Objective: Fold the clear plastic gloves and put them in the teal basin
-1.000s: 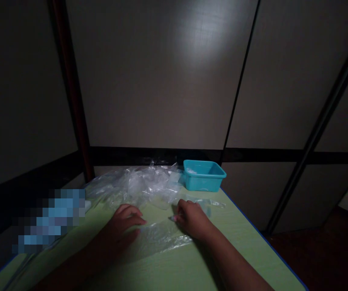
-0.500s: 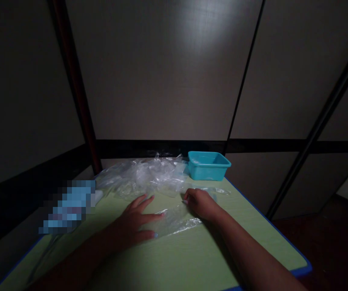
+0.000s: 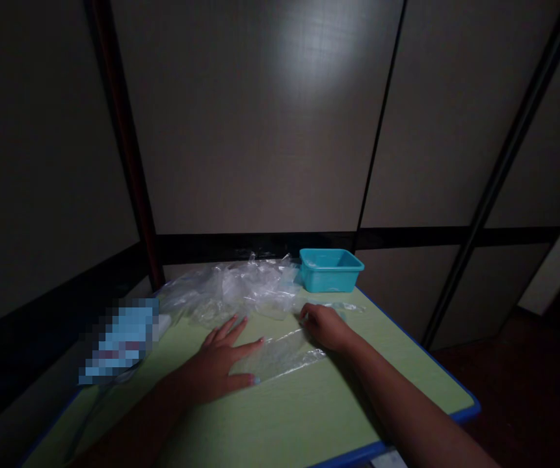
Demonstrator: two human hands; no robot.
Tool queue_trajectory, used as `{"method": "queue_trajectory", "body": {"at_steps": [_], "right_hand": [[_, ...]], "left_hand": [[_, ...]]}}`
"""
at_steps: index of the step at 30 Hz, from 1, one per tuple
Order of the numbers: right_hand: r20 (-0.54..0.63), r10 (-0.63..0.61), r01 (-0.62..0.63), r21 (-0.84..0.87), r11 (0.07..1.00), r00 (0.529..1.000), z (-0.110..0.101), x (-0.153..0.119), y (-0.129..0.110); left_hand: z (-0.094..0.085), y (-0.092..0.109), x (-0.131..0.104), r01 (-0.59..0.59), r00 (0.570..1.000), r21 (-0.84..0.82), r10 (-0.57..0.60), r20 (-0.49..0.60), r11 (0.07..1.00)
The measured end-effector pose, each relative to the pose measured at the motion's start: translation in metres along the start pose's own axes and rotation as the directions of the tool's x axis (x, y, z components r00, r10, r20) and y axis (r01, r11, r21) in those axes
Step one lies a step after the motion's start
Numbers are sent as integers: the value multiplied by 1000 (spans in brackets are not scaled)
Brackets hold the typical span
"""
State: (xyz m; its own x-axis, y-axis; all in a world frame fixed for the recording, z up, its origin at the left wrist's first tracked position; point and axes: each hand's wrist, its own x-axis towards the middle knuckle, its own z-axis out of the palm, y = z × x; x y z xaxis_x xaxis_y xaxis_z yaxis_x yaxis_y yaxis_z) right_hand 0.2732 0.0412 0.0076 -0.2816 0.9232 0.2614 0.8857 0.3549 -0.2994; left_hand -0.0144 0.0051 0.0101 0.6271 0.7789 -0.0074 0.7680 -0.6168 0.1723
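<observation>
A clear plastic bag [image 3: 284, 355] lies flat on the green table [image 3: 280, 426]. My left hand [image 3: 218, 364] rests with spread fingers on the bag's left end. At the bag's right end is my right hand [image 3: 326, 327], its fingers curled together; what they pinch is too small to make out. Just beyond my right hand, another flat clear piece of plastic [image 3: 355, 307] lies on the table. Behind both hands spreads a heap of crumpled clear plastic bags [image 3: 240, 286].
A turquoise basket [image 3: 331, 279] stands at the back right corner. On the left lies a blurred-out blue object [image 3: 126, 338] with a white thing beside it. Dark panelled doors [image 3: 260, 130] rise behind the table, which has a blue edge.
The view has shifted slightly. My left hand stays spread on the bag, and my right hand stays curled at its right end with little movement.
</observation>
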Motion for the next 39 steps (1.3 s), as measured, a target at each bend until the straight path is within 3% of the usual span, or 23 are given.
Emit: {"method": "queue_trajectory", "body": {"at_steps": [7, 10, 15, 18, 21, 27, 39], "right_hand": [[-69, -27, 22, -68, 997, 997, -7, -3, -11], [-103, -141, 132, -87, 987, 985, -10, -9, -26], [103, -411, 416, -39, 908, 906, -5, -23, -61], [257, -469, 478, 30, 878, 845, 2, -26, -73], [329, -434, 440, 61, 896, 838, 6, -25, -73], [335, -337, 355, 8, 935, 880, 2, -28, -59], [247, -54, 105, -197, 975, 967, -16, -62, -4]], "left_hand": [[5, -4, 1, 18, 1000, -7, -18, -17, 1000], [8, -3, 2, 30, 999, -8, -30, -14, 1000], [11, 1, 3, 30, 999, 26, -29, -30, 999], [12, 3, 3, 17, 999, 42, -15, -39, 999], [11, 3, 2, 2, 999, 49, 0, -38, 999], [9, 1, 3, -11, 1000, 70, 12, -13, 997], [4, 2, 1, -7, 1000, 65, 6, 12, 998]]}}
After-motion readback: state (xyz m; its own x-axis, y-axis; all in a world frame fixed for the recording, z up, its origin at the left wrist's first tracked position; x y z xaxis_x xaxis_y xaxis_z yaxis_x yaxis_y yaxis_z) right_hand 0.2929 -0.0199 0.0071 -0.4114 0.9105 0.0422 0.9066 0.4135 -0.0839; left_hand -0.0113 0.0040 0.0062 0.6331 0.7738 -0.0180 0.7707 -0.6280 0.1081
